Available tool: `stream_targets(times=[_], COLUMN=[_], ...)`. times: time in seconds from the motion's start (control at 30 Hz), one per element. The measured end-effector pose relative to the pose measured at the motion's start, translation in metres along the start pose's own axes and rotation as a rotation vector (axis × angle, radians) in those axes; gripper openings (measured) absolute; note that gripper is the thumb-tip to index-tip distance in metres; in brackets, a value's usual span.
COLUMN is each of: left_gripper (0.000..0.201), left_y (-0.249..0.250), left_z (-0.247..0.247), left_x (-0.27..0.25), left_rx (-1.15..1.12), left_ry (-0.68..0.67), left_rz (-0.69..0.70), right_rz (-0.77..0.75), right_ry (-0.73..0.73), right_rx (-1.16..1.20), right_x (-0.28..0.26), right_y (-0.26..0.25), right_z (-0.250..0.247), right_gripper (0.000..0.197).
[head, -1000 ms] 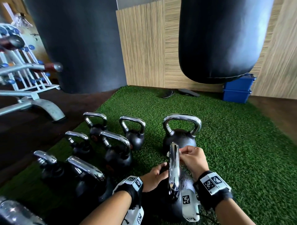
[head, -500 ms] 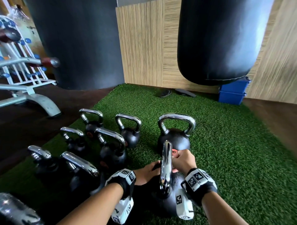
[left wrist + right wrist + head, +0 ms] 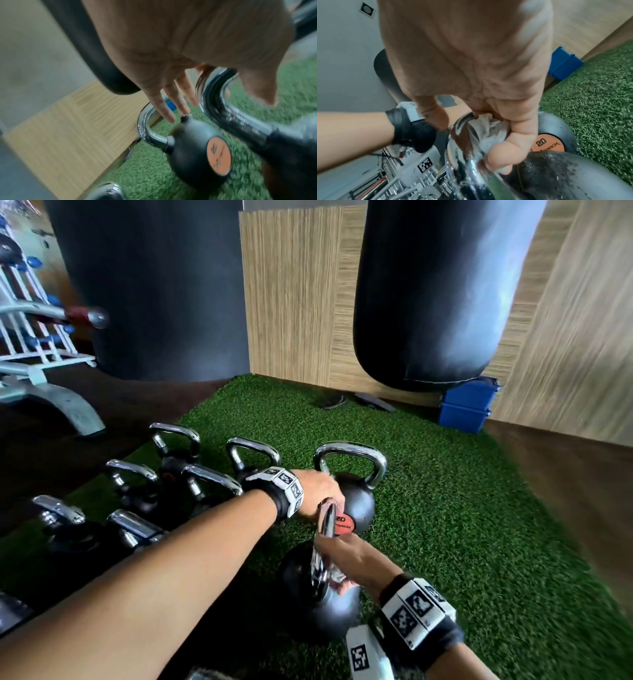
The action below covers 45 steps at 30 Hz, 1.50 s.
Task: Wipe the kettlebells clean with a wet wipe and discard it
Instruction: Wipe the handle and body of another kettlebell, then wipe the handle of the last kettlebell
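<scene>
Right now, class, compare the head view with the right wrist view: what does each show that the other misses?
Head view only: the left hand on top of the near kettlebell's handle, and smaller kettlebells in rows on the turf.

Right wrist view only: the wet wipe bunched under the right hand against the chrome, and water droplets on the bell.

Both: the kettlebell behind with the orange 20 label, and the blue box.

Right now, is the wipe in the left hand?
No, the right hand holds the wet wipe against the kettlebell handle.
</scene>
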<state>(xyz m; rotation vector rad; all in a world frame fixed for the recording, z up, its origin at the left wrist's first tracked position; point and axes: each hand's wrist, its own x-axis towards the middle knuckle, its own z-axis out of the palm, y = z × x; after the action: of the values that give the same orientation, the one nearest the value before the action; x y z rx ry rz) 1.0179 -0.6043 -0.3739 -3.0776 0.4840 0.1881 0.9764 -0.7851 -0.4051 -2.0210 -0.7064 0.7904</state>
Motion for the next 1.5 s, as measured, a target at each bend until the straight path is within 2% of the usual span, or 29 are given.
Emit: stream_targets(times=[0.07, 0.13, 0.2, 0.33, 0.43, 0.5, 0.57, 0.7, 0.8, 0.9, 0.97, 1.03, 1.13, 1.23, 1.3, 1.4, 1.5], left_gripper=[0.028, 0.029, 0.028, 0.03, 0.033, 0.03, 0.038, 0.04, 0.037, 0.039, 0.047, 0.058, 0.048, 0.036, 0.034, 0.038, 0.055], left_y=[-0.001, -0.003, -0.003, -0.002, -0.006, -0.008, -0.008, -0.005, 0.003, 0.002, -0.011, -0.03, -0.051, -0.067, -0.078, -0.099, -0.118], left_z=[0.001, 0.005, 0.009, 0.019, 0.03, 0.037, 0.041, 0.041, 0.037, 0.022, 0.003, -0.024, -0.069, -0.089, -0.085, -0.064, -0.031], left_x=[0.001, -0.002, -0.007, -0.016, -0.028, -0.036, -0.044, -0.06, -0.067, -0.071, -0.073, -0.073, -0.06, -0.034, -0.013, 0.026, 0.068], left_rx=[0.063, 0.012, -0.056, -0.099, -0.059, 0.007, 0.056, 0.057, 0.015, 0.004, -0.032, -0.046, 0.031, 0.09, 0.123, 0.107, -0.019], left_ry=[-0.026, 0.011, 0.051, 0.142, 0.205, 0.259, 0.266, 0.203, 0.132, -0.065, -0.265, -0.373, -0.284, -0.266, -0.313, -0.308, -0.302], left_rz=[-0.044, -0.08, -0.102, -0.148, -0.281, -0.343, -0.346, -0.399, -0.418, -0.387, -0.33, -0.287, -0.266, -0.282, -0.323, -0.423, -0.517], right_rz=[0.03, 0.015, -0.009, -0.023, -0.026, -0.036, -0.054, -0.079, -0.13, -0.118, -0.101, -0.093, -0.076, -0.132, -0.177, -0.23, -0.202], right_ry=[0.105, 0.26, 0.33, 0.307, 0.292, 0.319, 0.353, 0.438, 0.483, 0.441, 0.349, 0.236, 0.198, 0.322, 0.432, 0.577, 0.668], right_rx=[-0.23, -0.428, -0.439, -0.429, -0.456, -0.466, -0.446, -0.417, -0.563, -0.575, -0.524, -0.489, -0.46, -0.396, -0.301, -0.233, -0.228], right_x=[0.003, 0.004, 0.005, 0.003, -0.002, -0.004, -0.006, -0.013, -0.015, -0.015, -0.015, -0.014, -0.008, 0.007, 0.02, 0.05, 0.089], right_y=[-0.003, -0.004, -0.001, 0.007, 0.006, 0.008, 0.014, 0.027, 0.027, 0.022, 0.019, 0.013, 0.001, -0.013, -0.023, -0.033, -0.029], right_z=[0.003, 0.008, 0.012, 0.002, -0.014, -0.024, -0.032, -0.046, -0.051, -0.053, -0.065, -0.082, -0.103, -0.116, -0.126, -0.146, -0.162], right_gripper=[0.045, 0.051, 0.048, 0.048, 0.047, 0.042, 0.035, 0.052, 0.042, 0.039, 0.036, 0.027, 0.019, 0.019, 0.019, 0.021, 0.017])
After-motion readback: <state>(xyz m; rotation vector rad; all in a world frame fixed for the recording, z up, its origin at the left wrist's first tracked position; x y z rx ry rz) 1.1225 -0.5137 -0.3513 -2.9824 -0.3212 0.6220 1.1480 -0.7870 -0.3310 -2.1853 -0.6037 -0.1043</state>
